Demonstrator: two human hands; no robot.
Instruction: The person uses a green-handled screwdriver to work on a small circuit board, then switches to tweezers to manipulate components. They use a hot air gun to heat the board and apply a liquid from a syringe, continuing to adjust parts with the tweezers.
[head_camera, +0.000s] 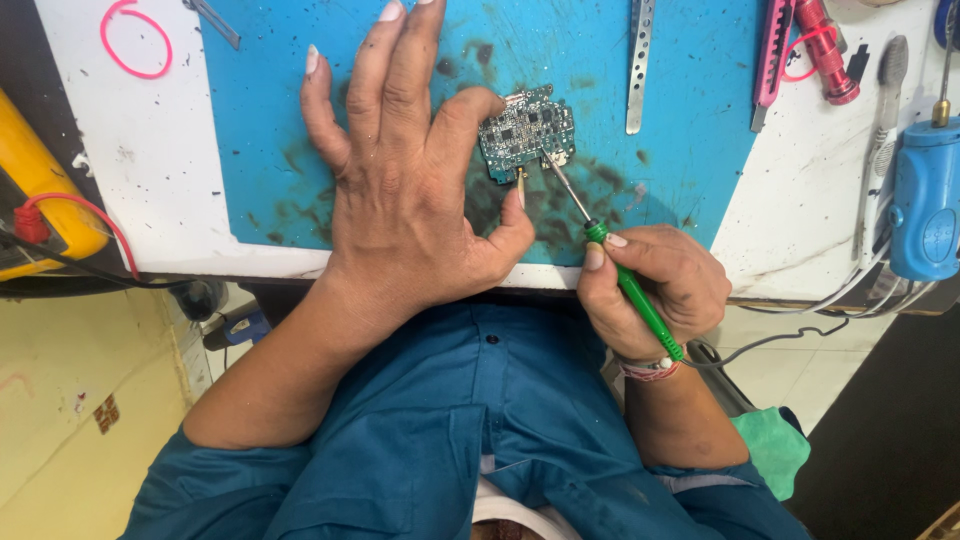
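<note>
I am gripping the thin green-handled iron (634, 292) like a pen in my right hand (655, 290), fingers closed round the smooth plastic so its bare metal tip lands at the lower edge of the small circuit board (526, 132). My left hand (405, 185) is lying spread and flat, index fingertip pinning the board's left edge to stop the stiff, component-studded piece from sliding. The board is sitting mid-mat on the scorched, stained blue work mat (690, 120), which is covering a scuffed white bench (150, 180).

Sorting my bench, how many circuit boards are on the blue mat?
1: the circuit board on the blue mat, between the left hand and the probe in the right hand. Hands may hide more.
</note>
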